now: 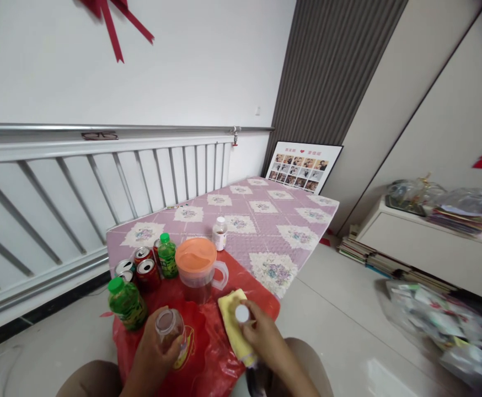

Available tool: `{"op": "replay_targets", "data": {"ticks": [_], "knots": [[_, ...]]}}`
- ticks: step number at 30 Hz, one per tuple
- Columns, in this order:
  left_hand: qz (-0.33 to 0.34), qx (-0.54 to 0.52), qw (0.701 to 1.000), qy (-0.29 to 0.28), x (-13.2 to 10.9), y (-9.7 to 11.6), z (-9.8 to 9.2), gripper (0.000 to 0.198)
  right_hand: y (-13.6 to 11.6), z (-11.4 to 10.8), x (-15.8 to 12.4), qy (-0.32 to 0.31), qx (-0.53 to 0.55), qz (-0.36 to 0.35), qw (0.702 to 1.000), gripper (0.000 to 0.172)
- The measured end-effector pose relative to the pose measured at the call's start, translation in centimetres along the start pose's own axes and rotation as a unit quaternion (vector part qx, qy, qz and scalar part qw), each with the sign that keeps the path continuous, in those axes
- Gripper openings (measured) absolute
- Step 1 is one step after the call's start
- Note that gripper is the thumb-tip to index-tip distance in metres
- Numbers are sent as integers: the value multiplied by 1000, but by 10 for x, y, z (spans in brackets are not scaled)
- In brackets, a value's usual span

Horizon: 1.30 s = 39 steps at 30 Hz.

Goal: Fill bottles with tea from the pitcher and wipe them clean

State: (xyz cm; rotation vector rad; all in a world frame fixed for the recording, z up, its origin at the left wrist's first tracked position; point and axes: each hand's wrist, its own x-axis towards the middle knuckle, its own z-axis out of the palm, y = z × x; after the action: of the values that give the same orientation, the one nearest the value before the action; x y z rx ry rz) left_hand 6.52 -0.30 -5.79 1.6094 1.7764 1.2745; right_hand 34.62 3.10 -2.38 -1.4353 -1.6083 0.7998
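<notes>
My left hand (150,353) is wrapped around a clear, uncapped bottle (170,324), held upright with its mouth facing up. To its right, my right hand (261,333) pinches a round white cap (242,314) above a folded yellow cloth (229,320). The cloth lies on a red plastic sheet (261,292); whether the fingers touch it I cannot tell. Just beyond both hands stands a clear pitcher (195,285) with an orange lid (195,255). A small white-capped bottle (220,238) stands behind the pitcher.
A large green-capped bottle (127,306), several drink cans (148,274) and a smaller green bottle (167,259) crowd the left side. A floral cloth (261,207) covers the table toward the white radiator (175,171). Plastic bags (435,320) lie on the floor at right.
</notes>
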Motion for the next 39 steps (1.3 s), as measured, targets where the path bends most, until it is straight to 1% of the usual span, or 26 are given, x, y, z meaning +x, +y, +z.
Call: {"op": "replay_targets", "data": {"ticks": [4, 6, 9, 11, 14, 16, 19, 21, 24, 27, 28, 31, 32, 34, 37, 39], "knots": [[-15, -24, 1000, -2, 1, 4, -2, 59, -3, 31, -25, -74, -82, -87, 990, 47], [-24, -34, 999, -6, 1, 6, -3, 60, 0, 43, -32, -90, -146, -91, 981, 48], [-30, -37, 999, 0, 1, 13, -4, 57, 9, 57, -36, -61, -222, -63, 971, 40], [-29, -44, 999, 3, 2, 17, -4, 54, 15, 65, -38, -45, -240, -52, 968, 36], [-30, -58, 998, 8, 2, 19, -4, 53, 22, 75, -40, -38, -259, -54, 963, 33], [-27, -59, 998, 6, 2, 18, -3, 54, 25, 80, -43, -41, -267, -61, 961, 36], [-22, -52, 998, -5, 2, 16, -3, 52, 28, 85, -47, -48, -274, -74, 958, 46], [-17, -55, 998, -6, 1, 15, -3, 51, 28, 86, -49, -60, -283, -84, 954, 49], [-17, -63, 998, -4, 1, 14, -3, 52, 20, 83, -50, -94, -308, -97, 942, 50], [-30, -72, 997, 1, 2, 15, -3, 53, 6, 67, -42, -114, -323, -97, 934, 52], [-32, -76, 997, 1, 2, 16, -4, 53, 2, 58, -37, -108, -323, -94, 935, 51], [-31, -87, 996, 4, 2, 19, -4, 52, -3, 29, -16, -36, -337, -63, 939, 46], [-32, -89, 996, 6, 2, 19, -4, 52, -1, 21, -9, -15, -344, -32, 938, 48], [-38, -94, 995, 8, 2, 20, -4, 53, 8, 8, 1, -6, -342, 25, 939, 54], [-52, -105, 993, 15, 2, 18, -3, 57, 25, 2, 7, -40, -312, 97, 944, 58], [-55, -101, 993, 18, 3, 18, -3, 58, 34, 4, 6, -57, -292, 110, 948, 57]]}}
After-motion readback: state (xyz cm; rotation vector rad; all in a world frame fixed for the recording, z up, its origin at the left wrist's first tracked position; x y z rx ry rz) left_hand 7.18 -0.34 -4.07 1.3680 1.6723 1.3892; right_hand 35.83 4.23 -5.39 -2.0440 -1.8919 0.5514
